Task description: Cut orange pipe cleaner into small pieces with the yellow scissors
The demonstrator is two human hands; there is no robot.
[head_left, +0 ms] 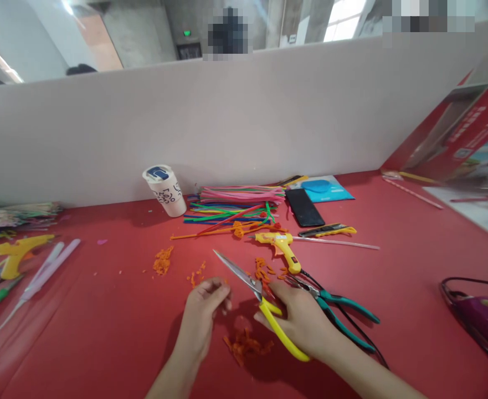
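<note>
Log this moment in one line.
left hand: fingers curled, contents unclear | right hand: holding yellow-handled scissors | nearby: orange clippings, teal-handled pliers

Free room leftward over red table [123, 310], scissors [250, 282] between hands [204, 302] [306, 316], pliers [330, 298] rightward

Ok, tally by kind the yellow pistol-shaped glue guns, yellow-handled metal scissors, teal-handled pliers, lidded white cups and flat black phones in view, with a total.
Glue guns: 2
Scissors: 1
Pliers: 1
Cups: 1
Phones: 1
Total: 6
</note>
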